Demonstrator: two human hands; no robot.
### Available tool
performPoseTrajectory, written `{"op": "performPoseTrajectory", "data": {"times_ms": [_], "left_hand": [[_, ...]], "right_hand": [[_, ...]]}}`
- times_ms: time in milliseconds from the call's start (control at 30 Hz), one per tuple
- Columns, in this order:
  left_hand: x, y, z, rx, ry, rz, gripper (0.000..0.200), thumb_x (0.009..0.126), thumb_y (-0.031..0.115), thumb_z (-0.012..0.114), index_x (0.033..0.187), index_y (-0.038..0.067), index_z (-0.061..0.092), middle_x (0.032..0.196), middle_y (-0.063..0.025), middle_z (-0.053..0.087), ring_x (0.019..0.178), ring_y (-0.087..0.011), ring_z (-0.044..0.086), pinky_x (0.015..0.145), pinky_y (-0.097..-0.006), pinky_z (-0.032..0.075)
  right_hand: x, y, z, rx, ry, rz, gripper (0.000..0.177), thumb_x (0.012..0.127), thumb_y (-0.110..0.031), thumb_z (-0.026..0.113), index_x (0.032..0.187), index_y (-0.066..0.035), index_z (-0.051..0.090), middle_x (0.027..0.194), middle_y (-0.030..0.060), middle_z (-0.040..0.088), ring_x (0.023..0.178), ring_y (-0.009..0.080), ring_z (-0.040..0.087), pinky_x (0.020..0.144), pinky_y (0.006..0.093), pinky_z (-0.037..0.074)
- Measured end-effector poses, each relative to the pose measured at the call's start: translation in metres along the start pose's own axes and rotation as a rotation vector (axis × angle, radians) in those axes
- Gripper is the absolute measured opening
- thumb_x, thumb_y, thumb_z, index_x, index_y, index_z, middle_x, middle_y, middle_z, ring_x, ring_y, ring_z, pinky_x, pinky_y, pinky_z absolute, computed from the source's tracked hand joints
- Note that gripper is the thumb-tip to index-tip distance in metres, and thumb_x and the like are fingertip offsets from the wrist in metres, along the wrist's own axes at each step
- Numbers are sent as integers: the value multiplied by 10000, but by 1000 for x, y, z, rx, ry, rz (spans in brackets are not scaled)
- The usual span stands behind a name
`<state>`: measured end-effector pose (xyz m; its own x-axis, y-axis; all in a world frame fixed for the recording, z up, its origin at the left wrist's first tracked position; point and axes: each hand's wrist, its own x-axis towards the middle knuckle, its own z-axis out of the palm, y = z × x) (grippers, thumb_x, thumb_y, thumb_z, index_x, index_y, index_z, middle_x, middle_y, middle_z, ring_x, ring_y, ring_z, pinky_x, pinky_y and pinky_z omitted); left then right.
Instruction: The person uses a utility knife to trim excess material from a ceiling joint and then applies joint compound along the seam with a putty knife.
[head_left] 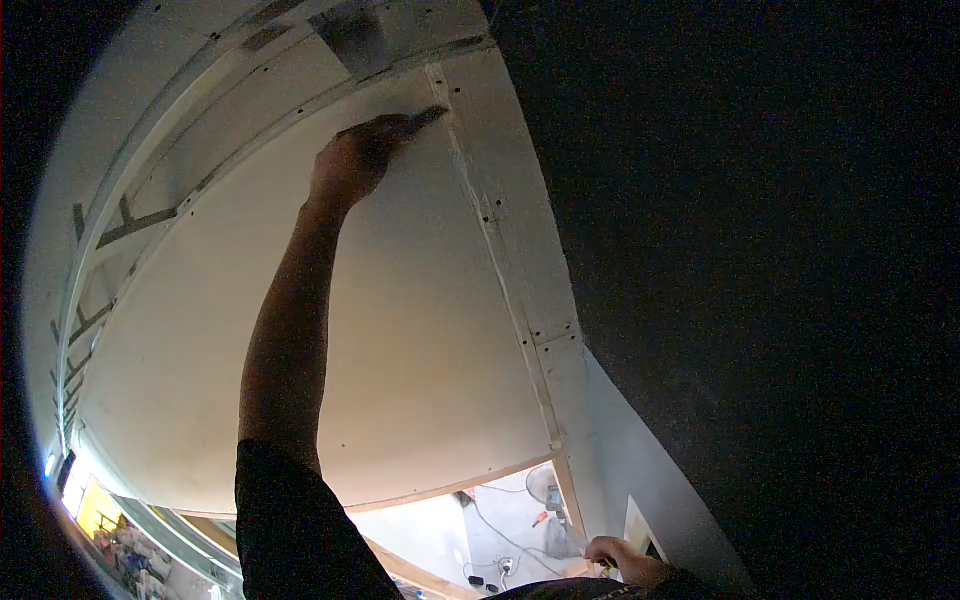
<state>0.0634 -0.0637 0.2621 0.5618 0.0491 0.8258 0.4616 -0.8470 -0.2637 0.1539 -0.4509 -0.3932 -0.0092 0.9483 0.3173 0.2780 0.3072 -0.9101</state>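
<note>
My left hand [358, 155] is raised high on a bare forearm with a dark sleeve. Its fingers close around a small dark tool, seemingly a putty knife [428, 118], whose end meets the pale panel [400, 300] beside a long seam [470, 185] with whitish filler along it. Dark screw dots flank this seam. Low at the right, my right hand [630, 562] is bent with curled fingers; a small yellowish thing shows at them, too small to name.
A curved metal channel [140, 170] with brackets runs along the upper left. A large dark area [760, 250] fills the right side. Below the panel are wooden framing [569, 495], cables, a round fan-like object [543, 485] and, far lower left, piled items [135, 560].
</note>
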Motion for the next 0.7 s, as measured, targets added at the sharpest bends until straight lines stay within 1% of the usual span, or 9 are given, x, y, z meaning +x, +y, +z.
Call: {"op": "performPoseTrajectory", "data": {"times_ms": [133, 200, 233, 300, 433, 467, 533, 633, 700], "left_hand": [[-7, 8, -1, -16, 31, -6, 367, 1047, 465, 509, 1341, 301, 654, 1301, -63, 694, 1192, -339, 656, 1002, -489, 522], [-7, 7, 4, -21, 30, 1, 370, 1044, 464, 516, 1350, 307, 652, 1305, -63, 691, 1195, -337, 654, 1001, -491, 526], [-6, 6, 5, -1, 35, 3, 369, 1041, 465, 521, 1342, 304, 660, 1299, -64, 694, 1183, -339, 660, 985, -487, 535], [-6, 7, 8, 15, 37, 7, 368, 1039, 467, 526, 1335, 301, 668, 1294, -64, 697, 1171, -341, 667, 968, -484, 545], [-10, 3, 15, -14, 102, 94, 340, 1037, 448, 539, 1292, 290, 697, 1262, -69, 712, 1125, -351, 686, 926, -479, 563], [-9, 0, 20, -27, 150, 143, 328, 1037, 439, 543, 1279, 290, 706, 1248, -74, 717, 1113, -355, 690, 918, -479, 565], [-8, -2, 25, -56, 165, 164, 324, 1041, 422, 540, 1293, 292, 696, 1245, -83, 717, 1112, -357, 690, 918, -484, 565], [-13, 4, 22, -60, 193, 210, 324, 1047, 379, 532, 1324, 289, 673, 1234, -103, 718, 1100, -361, 693, 913, -489, 569], [-17, 12, 13, -34, 193, 243, 329, 1048, 353, 528, 1342, 284, 660, 1225, -115, 719, 1088, -364, 696, 908, -488, 574]], "right_hand": [[1, -14, 0, -3, -45, 28, 451, 962, -115, 666, 1327, 27, 442, 1236, 161, 528, 1108, 216, 551, 1011, 348, 449], [0, -25, -1, -21, -69, 201, 478, 951, -141, 688, 1332, 12, 444, 1246, 158, 523, 1134, 217, 545, 1030, 356, 442], [0, -34, -1, -19, -66, 202, 478, 951, -141, 688, 1332, 12, 444, 1246, 158, 523, 1134, 217, 545, 1030, 356, 442], [0, -52, 4, 105, 23, 22, 547, 917, -190, 742, 1335, -4, 441, 1250, 156, 513, 1118, 222, 542, 1017, 361, 442], [-8, -12, 5, -18, 1, 27, 607, 869, -247, 800, 1309, -15, 453, 1221, 146, 512, 1083, 220, 537, 980, 357, 442], [-8, -9, 8, -18, 45, -19, 662, 831, -330, 810, 1304, -26, 459, 1153, 139, 528, 1021, 230, 541, 925, 366, 446], [-11, -6, 10, -13, 90, -55, 722, 794, -412, 821, 1298, -38, 466, 1085, 133, 544, 959, 239, 544, 870, 375, 450], [-17, -7, 9, 83, 17, 70, 576, 856, -281, 816, 1250, -22, 487, 1146, 122, 517, 1029, 208, 521, 943, 342, 431], [-21, -8, 11, 2, 60, 51, 694, 802, -359, 846, 1283, -34, 466, 1183, 161, 542, 1056, 258, 563, 951, 388, 449]]}}
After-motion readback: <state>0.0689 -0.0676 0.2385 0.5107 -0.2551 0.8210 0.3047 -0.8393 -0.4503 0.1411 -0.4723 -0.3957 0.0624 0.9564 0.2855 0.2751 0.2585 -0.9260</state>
